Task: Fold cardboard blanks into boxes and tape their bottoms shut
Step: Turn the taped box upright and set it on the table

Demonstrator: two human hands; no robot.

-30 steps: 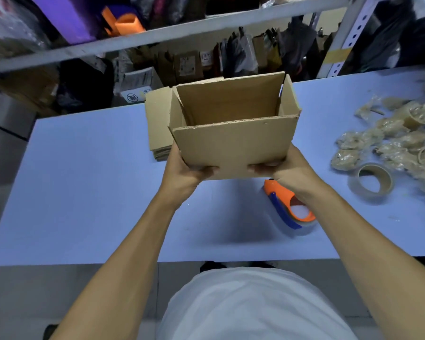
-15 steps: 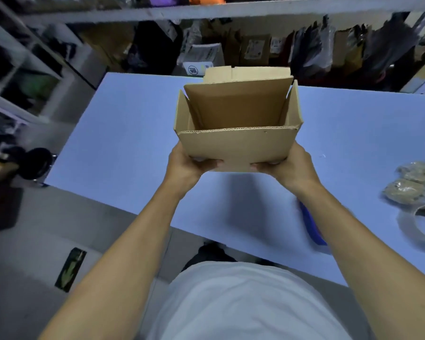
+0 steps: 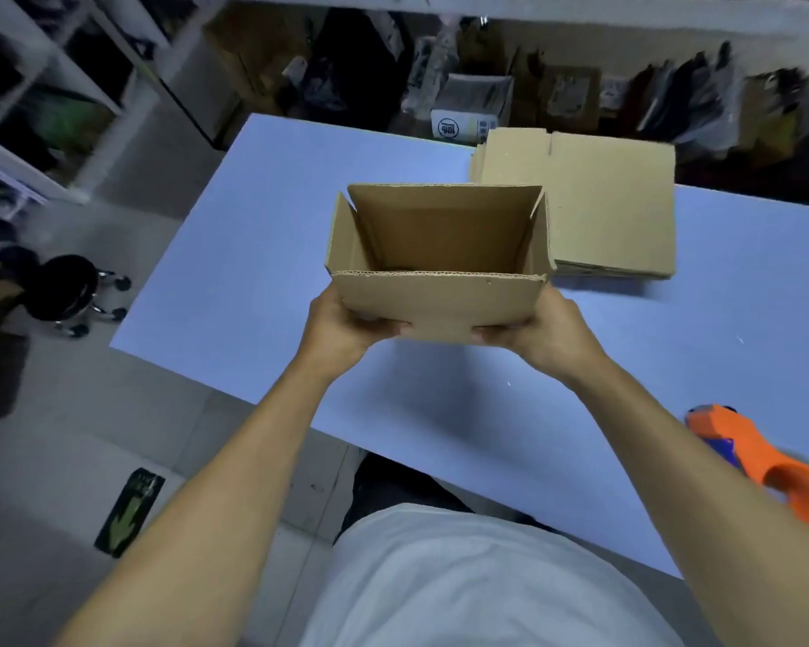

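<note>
An opened brown cardboard box (image 3: 440, 298) is held in the air above the blue table (image 3: 253, 254), its open top facing me with the flaps standing up. My left hand (image 3: 342, 326) grips its lower left corner, thumb on the near wall and fingers underneath. My right hand (image 3: 545, 331) grips the lower right corner the same way. A stack of flat cardboard blanks (image 3: 617, 203) lies on the table behind and to the right of the box. An orange and blue tape dispenser (image 3: 767, 464) lies at the table's near right edge.
The table's left end lies just left of the box, with grey floor beyond. A black wheeled stool (image 3: 71, 291) stands on the floor at the left. White shelving (image 3: 113, 100) and cluttered racks run along the back. A dark green packet (image 3: 129, 511) lies on the floor.
My view has swung left, so the tape rolls and scraps have left the frame. The box has moved left with both hands, away from the stack of blanks. The grips are unchanged.
</note>
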